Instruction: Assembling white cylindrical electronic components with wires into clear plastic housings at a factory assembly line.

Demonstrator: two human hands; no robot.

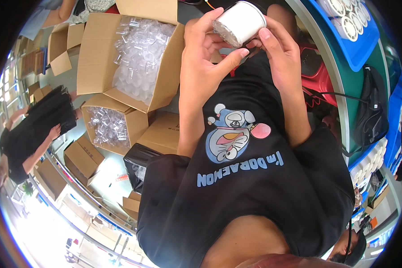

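Observation:
Up at the top of the head view, a white cylinder lies tilted between my two hands. Its left end looks clear or shiny; the right end has a thin dark rim. My left hand grips the left end, with its index finger on top and the thumb reaching out below. At the other end, the fingers and thumb of my right hand close on the rim. What exactly the cylinder is, I cannot make out.
To the left stands an open cardboard box of clear plastic cups, with a smaller box of clear pieces below it. On the right, a green table bears a blue tray of white round parts and a black bag. A red stool stands beside it.

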